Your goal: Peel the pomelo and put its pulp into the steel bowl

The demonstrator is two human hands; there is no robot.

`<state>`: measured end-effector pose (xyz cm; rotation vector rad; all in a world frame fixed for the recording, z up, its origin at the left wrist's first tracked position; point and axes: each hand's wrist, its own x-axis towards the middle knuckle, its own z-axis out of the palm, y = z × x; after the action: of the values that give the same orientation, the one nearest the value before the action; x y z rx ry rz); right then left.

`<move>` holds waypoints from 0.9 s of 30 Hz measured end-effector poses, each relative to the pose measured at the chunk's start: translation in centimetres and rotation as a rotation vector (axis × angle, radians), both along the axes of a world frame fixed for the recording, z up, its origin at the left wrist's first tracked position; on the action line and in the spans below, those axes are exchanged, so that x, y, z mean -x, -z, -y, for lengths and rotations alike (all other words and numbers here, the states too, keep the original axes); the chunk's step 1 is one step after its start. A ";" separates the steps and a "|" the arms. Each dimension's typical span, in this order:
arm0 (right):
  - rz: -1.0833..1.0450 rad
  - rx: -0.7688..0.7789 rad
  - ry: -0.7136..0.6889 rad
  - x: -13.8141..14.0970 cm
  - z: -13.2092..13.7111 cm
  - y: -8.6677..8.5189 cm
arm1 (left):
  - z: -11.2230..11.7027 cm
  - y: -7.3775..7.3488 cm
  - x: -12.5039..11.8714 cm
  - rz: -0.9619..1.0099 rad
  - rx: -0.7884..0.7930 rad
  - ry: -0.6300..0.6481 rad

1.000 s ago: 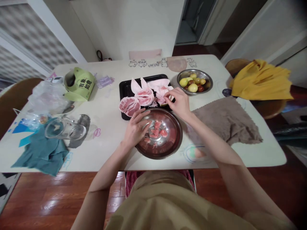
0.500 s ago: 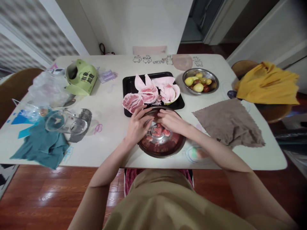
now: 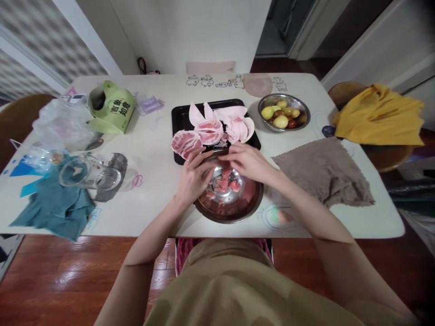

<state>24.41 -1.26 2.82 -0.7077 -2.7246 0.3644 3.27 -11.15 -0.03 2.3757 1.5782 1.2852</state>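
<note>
A shiny metal bowl point(image 3: 231, 216) with several pieces of red pomelo flesh point(image 3: 224, 183) in its bottom sits near the table's front edge. Over its left rim is my left hand point(image 3: 196, 175), fingers bent and pinched together. My right hand point(image 3: 250, 162) hovers at the bowl's far right side, fingers curled inward toward the left hand. Whatever the fingertips pinch is too small or hidden to make out. Just beyond the hands, a black tray point(image 3: 178, 113) carries opened pink pomelo halves point(image 3: 186, 143) and thick peel point(image 3: 234, 113).
At the back right stands a metal bowl point(image 3: 302, 127) of small green and red fruits. A brown cloth point(image 3: 322, 170) lies at right, a yellow cloth point(image 3: 377, 115) on a chair. Leftward are a glass pitcher point(image 3: 88, 174), teal cloth point(image 3: 56, 206), green box point(image 3: 113, 111) and plastic bag point(image 3: 63, 122).
My right hand has shifted slightly up and to the right, widening the gap between the hands. My left hand stays over the bowl's left rim. The view has moved a little.
</note>
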 end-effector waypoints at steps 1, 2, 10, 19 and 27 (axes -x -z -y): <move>-0.078 0.014 0.044 -0.3 -0.6 -0.6 | 0.0 0.0 0.0 0.001 -0.004 -0.006; -0.146 0.019 0.094 -0.7 -1.4 -1.2 | 0.0 0.0 0.0 0.002 -0.008 -0.011; -0.048 -0.097 0.367 -1.1 -8.6 -0.5 | 0.0 -0.3 -0.1 -0.034 0.019 0.043; -0.037 -0.158 0.169 -3.4 -2.1 -0.7 | 0.2 -0.5 -0.3 -0.036 0.064 0.054; 0.324 -0.146 -0.072 -3.6 3.9 0.3 | 0.2 -0.8 -0.4 -0.032 0.088 0.059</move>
<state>27.98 -5.16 2.52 -0.6810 -3.0479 0.0670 3.64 -11.38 0.76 2.3818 1.5270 1.1488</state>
